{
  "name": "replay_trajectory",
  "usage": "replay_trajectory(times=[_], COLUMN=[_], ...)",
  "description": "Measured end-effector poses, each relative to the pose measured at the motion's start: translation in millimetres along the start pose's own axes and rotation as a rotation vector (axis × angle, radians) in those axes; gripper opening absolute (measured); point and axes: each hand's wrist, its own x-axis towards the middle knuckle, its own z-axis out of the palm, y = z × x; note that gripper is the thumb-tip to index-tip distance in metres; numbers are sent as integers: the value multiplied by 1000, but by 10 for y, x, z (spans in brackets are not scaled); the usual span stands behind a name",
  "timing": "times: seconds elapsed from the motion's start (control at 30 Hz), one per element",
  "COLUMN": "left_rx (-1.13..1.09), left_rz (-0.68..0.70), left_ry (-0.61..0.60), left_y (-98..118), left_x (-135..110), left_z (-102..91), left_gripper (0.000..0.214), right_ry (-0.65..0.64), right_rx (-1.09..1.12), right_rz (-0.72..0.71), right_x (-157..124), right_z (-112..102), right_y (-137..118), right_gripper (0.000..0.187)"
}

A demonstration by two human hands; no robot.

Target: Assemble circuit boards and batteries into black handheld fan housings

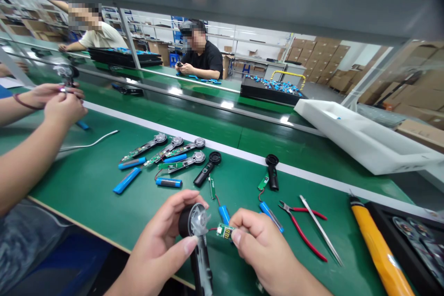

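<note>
My left hand [157,245] is wrapped round the head of a black handheld fan [200,259], whose clear impeller faces up and whose handle points down toward the bench edge. Between the thumb and fingers of my right hand [265,247] is a small green circuit board [225,231] with a digit display. A red wire runs from the board toward the fan head. Just beyond my right hand lies a blue battery [224,214], partly hidden by it. Two black fan shells [207,171] with boards and batteries wired beside them lie further out.
Several opened fans [187,162] and blue batteries lie left of centre. Red-handled cutters [305,233], tweezers [321,229], a yellow electric screwdriver [379,249] and a black tray [385,226] are at right. A white foam box [364,143] stands behind. A co-worker's hands [64,101] work at left.
</note>
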Motion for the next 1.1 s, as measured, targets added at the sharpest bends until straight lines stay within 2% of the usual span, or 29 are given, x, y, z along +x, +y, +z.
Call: replay_trajectory(times=[0.13,0.3,0.43,0.53,0.6,0.73,0.9,1.03,1.1], left_rx=[62,176,131,23,29,125,132,140,129], left_rz=[78,197,210,111,47,70,80,111,117], left_ry=[-80,-166,-179,-99,-88,-118,-106,-195,-217], left_y=[-49,38,59,26,-12,-100,-97,-26,-20], left_x=[37,78,58,14,-8,-18,10,37,33], left_z=[-87,-91,-59,-37,-42,-94,-118,-101,-94], left_gripper=[42,8,11,42,52,37,39,14,11], right_ry=[-6,5,1,-13,-22,-50,-90,-110,-125], right_rx=[14,1,18,44,58,127,197,226,250], right_rz=[1,-41,-38,-19,-18,-25,-4,6,9], right_x=[-6,3,10,2,-2,10,20,8,0], right_z=[-2,5,-2,-2,4,23,29,28,29], right_y=[16,-1,-21,-15,-5,24,48,69,91], right_gripper=[26,25,25,27,27,27,34,41,43])
